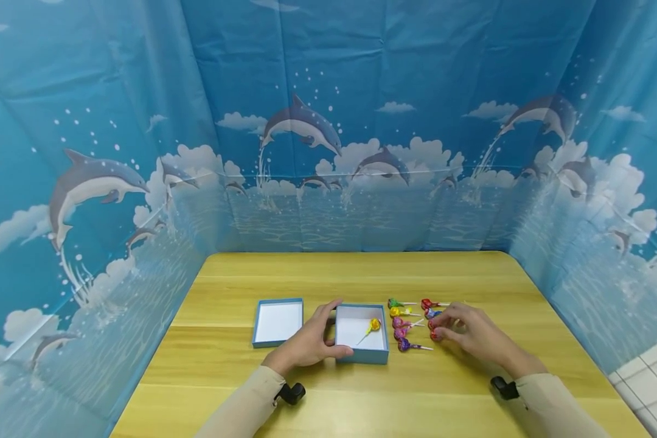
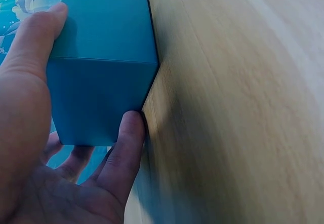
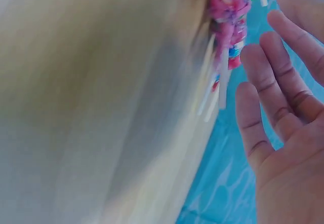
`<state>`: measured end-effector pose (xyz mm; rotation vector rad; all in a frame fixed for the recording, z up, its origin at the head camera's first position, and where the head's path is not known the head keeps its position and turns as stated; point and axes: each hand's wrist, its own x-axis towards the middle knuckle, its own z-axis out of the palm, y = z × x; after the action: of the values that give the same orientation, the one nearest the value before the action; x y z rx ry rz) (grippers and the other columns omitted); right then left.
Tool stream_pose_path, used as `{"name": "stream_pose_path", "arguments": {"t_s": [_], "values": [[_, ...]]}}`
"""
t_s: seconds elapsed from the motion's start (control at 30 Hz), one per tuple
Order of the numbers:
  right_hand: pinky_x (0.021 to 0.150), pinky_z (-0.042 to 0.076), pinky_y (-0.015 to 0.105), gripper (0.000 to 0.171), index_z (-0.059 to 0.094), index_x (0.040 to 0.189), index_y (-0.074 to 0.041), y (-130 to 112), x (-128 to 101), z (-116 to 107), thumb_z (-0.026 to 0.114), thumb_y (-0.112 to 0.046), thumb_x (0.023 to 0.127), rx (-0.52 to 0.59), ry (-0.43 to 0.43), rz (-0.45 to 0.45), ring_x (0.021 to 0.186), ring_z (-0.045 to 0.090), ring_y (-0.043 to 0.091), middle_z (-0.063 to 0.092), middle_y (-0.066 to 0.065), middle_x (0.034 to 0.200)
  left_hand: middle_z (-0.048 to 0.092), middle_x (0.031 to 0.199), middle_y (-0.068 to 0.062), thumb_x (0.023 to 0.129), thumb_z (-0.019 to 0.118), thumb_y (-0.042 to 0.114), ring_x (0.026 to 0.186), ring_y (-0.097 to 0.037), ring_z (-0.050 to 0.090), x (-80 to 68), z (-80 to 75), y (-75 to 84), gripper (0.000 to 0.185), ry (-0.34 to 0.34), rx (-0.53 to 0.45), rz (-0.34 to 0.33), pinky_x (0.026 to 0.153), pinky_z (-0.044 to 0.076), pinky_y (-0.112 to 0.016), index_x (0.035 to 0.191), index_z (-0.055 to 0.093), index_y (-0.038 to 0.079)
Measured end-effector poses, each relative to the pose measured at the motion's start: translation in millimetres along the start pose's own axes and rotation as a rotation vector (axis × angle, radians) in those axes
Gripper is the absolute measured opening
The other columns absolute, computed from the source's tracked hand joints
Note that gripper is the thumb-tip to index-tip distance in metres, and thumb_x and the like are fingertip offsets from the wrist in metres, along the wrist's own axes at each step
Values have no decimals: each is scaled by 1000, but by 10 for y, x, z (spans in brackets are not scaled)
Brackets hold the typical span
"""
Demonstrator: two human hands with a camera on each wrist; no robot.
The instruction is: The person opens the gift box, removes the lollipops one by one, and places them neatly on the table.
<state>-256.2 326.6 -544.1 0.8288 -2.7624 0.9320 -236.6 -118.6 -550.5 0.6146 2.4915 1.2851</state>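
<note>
A blue box (image 1: 363,355) with a white inside stands on the table, one yellow lollipop (image 1: 375,324) lying in it. My left hand (image 1: 312,342) grips the box at its left side, thumb along the front wall and fingers round the side and back. To the right of the box, my right hand (image 1: 475,333) hovers with loosely bent fingers over the second column of lollipops, right at a red lollipop (image 1: 435,335). The right wrist view shows those fingers (image 3: 255,64) spread beside a pink lollipop (image 3: 229,3), with nothing held. Part of that column is hidden under the hand.
Left of the box lies its blue-edged lid (image 1: 278,322), white inside up. Between box and right hand runs a column of lollipops, from a green lollipop (image 1: 394,302) down to a purple lollipop (image 1: 404,344). A dolphin-print curtain (image 1: 350,213) surrounds the wooden table (image 1: 350,401).
</note>
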Motion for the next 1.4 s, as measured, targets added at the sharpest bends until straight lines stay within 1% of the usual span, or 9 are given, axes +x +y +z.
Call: {"name": "stream_pose_path", "arguments": {"t_s": [0.2, 0.43, 0.53, 0.73, 0.87, 1.0, 1.07, 1.23, 1.4], "values": [[79, 65, 32, 10, 87, 116, -22, -192, 147, -19, 88, -17, 107, -74, 19, -42, 91, 66, -5, 70, -20, 102, 33, 187, -20, 103, 92, 50, 143, -27, 62, 22, -14, -19, 116, 6, 20, 3, 109, 62, -39, 188, 19, 24], [68, 57, 26, 9, 86, 119, -16, -447, 304, 23, 84, -18, 111, -47, -4, -121, 86, 62, 0, 72, -10, 105, 33, 187, -21, 102, 93, 48, 136, -26, 61, 16, -42, 5, 116, 7, 26, 1, 103, 63, -35, 188, 19, 22], [70, 58, 27, 8, 86, 119, -16, -538, 395, 52, 83, -17, 111, -57, -14, -153, 87, 66, 8, 75, -4, 110, 33, 186, -21, 103, 92, 48, 134, -25, 61, 30, -65, 19, 116, 6, 28, 6, 102, 62, -33, 188, 19, 22], [81, 68, 41, 11, 87, 121, -15, -695, 575, 118, 84, -16, 110, -71, -37, -223, 99, 73, 16, 78, 4, 116, 33, 186, -21, 103, 93, 46, 135, -25, 60, 51, -62, 9, 116, 6, 36, 12, 101, 63, -30, 188, 18, 20], [77, 66, 37, 14, 87, 123, -11, -787, 665, 169, 84, -14, 110, -59, -68, -283, 93, 72, 16, 79, 8, 119, 32, 186, -22, 104, 91, 47, 139, -25, 60, 58, -44, 10, 116, -8, 43, 15, 101, 63, -30, 188, 17, 19], [72, 59, 28, 16, 86, 127, -15, -876, 749, 198, 82, -14, 111, -65, -112, -284, 85, 66, 15, 78, 6, 123, 35, 183, -23, 105, 90, 48, 139, -27, 65, 66, -54, 36, 115, -19, 39, 20, 102, 64, -31, 189, 16, 19], [76, 59, 28, 17, 85, 129, -18, -910, 787, 211, 82, -16, 112, -87, -134, -271, 88, 68, 16, 76, 3, 125, 36, 182, -23, 106, 89, 47, 139, -28, 65, 67, -63, 51, 114, -21, 41, 22, 101, 64, -32, 189, 16, 20], [92, 69, 40, 19, 85, 130, -19, -955, 851, 261, 84, -18, 110, -140, -181, -300, 110, 77, 25, 76, 1, 127, 36, 184, -21, 106, 88, 49, 137, -25, 64, 52, -54, 57, 114, -29, 66, 24, 102, 62, -33, 189, 15, 20], [94, 71, 43, 21, 86, 128, -12, -1004, 900, 300, 87, -18, 108, -161, -225, -346, 112, 79, 26, 79, 4, 127, 38, 183, -19, 105, 88, 52, 136, -22, 62, 26, -34, 46, 114, -23, 92, 18, 106, 57, -38, 188, 16, 20]]}}
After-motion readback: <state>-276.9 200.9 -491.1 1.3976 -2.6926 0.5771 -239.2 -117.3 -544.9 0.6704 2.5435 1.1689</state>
